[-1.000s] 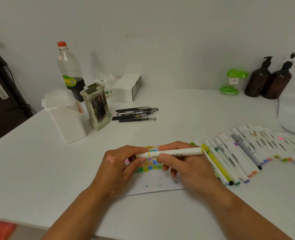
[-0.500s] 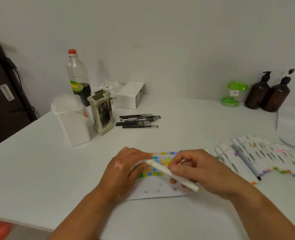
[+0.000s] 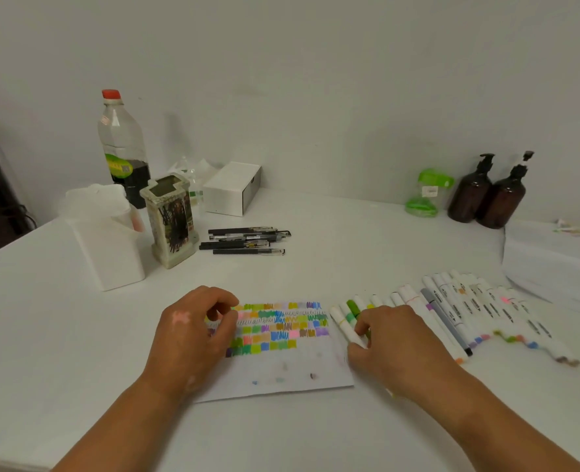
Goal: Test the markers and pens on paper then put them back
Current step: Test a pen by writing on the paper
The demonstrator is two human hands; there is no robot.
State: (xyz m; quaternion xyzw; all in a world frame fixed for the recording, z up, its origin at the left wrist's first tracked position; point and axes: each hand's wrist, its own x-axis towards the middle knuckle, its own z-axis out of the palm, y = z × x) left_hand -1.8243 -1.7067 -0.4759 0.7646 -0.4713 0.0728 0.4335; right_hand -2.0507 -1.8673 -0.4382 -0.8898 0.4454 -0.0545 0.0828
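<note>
Markers (slim white cylinders) beside flat scribbled paper; right hand grips one.

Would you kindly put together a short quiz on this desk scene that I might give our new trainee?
1. True or false: the black pens lie on the table, outside the holder.
2. Fill in: the left hand rests on the ____.
3. Which hand grips a marker at the end of the marker row? A. left hand B. right hand C. neither
Key: 1 true; 2 paper; 3 B.
</note>
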